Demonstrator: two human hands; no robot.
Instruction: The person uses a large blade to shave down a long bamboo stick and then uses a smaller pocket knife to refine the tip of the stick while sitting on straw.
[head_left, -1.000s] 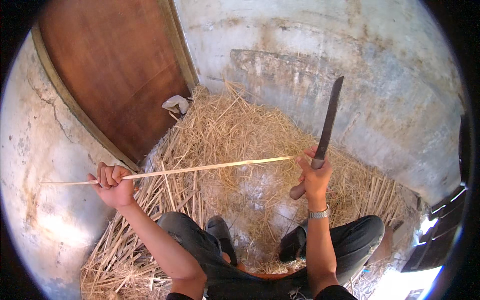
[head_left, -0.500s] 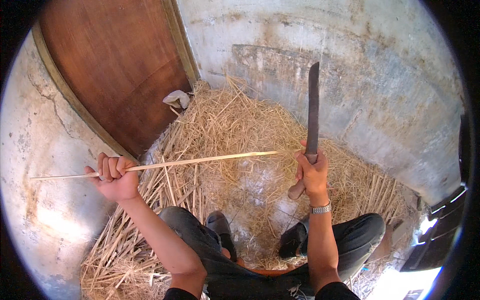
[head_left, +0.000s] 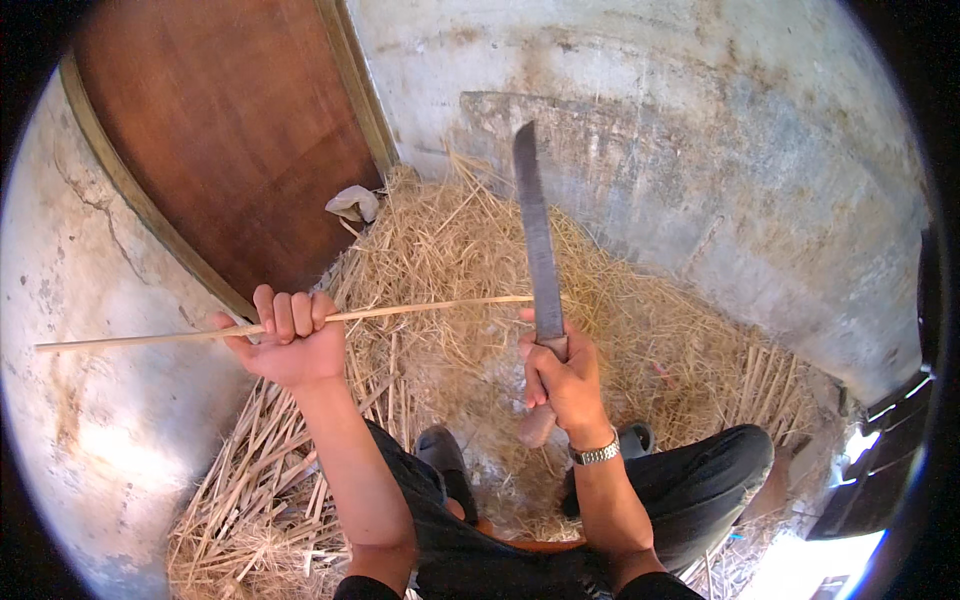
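Observation:
My left hand (head_left: pixel 296 340) is closed around a long, thin, pale wooden strip (head_left: pixel 425 307), which looks like split bamboo. The strip runs almost level, its left end sticking out past my thumb toward the wall. In my right hand (head_left: pixel 562 380) is a machete (head_left: pixel 541 245), gripped by its brown wooden handle, with the dark blade pointing up and away from me. Near its base the blade crosses the strip's right end, which shows just left of the blade; whether they touch I cannot tell.
Pale shavings (head_left: pixel 470 240) cover much of the floor. Split strips (head_left: pixel 270 480) lie piled at the left, more strips (head_left: pixel 770 390) at the right. A brown door (head_left: pixel 230 140) and stained walls (head_left: pixel 700 130) close in the corner, where a whitish crumpled bag (head_left: pixel 352 203) lies. My bent knees are below.
The machete has swung left with my right hand, its tip now leaning left, so the blade meets the strip's right end. My left hand has slid right along the strip.

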